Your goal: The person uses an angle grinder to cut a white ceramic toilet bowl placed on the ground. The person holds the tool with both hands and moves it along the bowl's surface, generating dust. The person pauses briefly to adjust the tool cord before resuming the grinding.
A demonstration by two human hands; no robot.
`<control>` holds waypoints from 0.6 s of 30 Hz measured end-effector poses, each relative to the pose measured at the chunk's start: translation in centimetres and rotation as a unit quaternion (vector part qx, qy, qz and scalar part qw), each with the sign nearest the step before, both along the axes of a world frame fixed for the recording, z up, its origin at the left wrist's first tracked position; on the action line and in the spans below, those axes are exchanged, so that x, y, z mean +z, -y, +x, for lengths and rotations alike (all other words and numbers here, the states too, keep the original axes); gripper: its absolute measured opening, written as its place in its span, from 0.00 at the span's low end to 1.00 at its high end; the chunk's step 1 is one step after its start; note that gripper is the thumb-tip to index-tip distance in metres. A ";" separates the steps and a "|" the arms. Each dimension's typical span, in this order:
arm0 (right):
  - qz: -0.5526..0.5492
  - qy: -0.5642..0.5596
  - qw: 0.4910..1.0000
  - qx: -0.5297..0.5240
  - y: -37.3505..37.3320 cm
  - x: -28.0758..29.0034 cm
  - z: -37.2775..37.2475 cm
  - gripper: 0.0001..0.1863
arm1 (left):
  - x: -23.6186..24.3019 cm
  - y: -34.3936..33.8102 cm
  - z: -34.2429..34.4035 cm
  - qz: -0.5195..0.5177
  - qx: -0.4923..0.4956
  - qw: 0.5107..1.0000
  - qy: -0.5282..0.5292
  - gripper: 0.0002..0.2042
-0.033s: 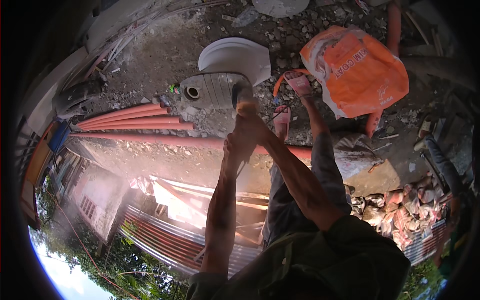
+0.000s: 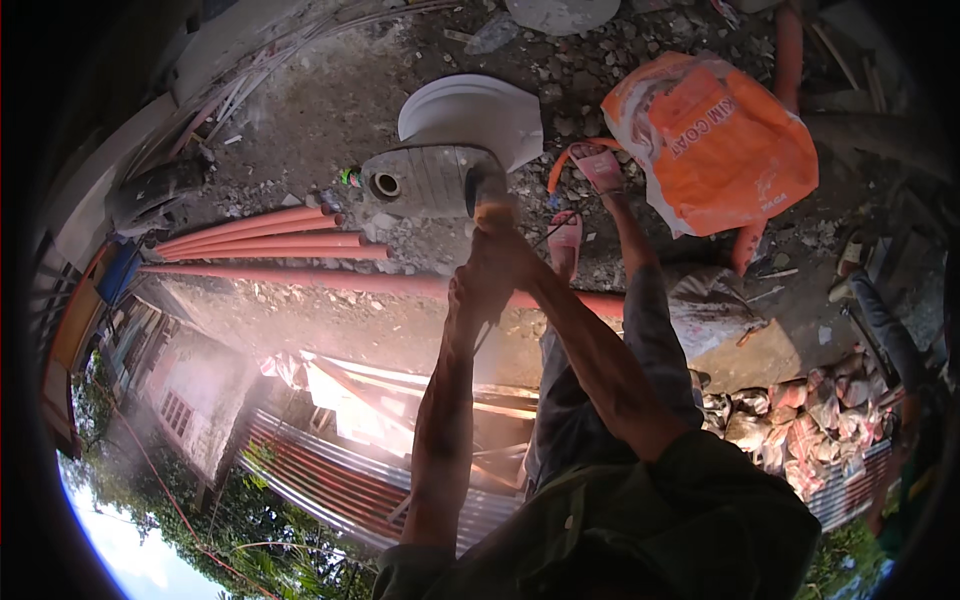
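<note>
Both my hands close on an orange and dark corded power tool (image 2: 492, 212), which looks like an angle grinder. My right hand (image 2: 510, 258) wraps its body, and my left hand (image 2: 474, 292) grips just below and beside it; dust and overlap blur the fingers. The tool's dark head meets the right end of a grey block-like piece (image 2: 425, 180) with a round hole and straight grooves. Behind that piece lies a white curved shell (image 2: 470, 112). A dark cord (image 2: 484, 338) hangs below my hands.
Orange pipes (image 2: 270, 240) lie on the rubble at left, one long pipe (image 2: 400, 285) running beneath my arms. An orange and white sack (image 2: 710, 145) sits at right, near feet in pink slippers (image 2: 597, 168). Filled bags (image 2: 800, 415) and another person's leg (image 2: 880, 320) are farther right.
</note>
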State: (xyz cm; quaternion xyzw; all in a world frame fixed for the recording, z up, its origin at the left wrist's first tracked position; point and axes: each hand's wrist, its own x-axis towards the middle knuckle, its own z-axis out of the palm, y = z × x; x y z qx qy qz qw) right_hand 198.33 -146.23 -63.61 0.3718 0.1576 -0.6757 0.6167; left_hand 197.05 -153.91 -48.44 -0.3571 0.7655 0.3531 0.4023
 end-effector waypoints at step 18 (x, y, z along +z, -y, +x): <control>0.117 -0.070 0.990 0.024 1.0 1.7 -3.1 0.17 | 1.1 0.5 -3.4 -0.008 0.037 0.998 0.043 0.46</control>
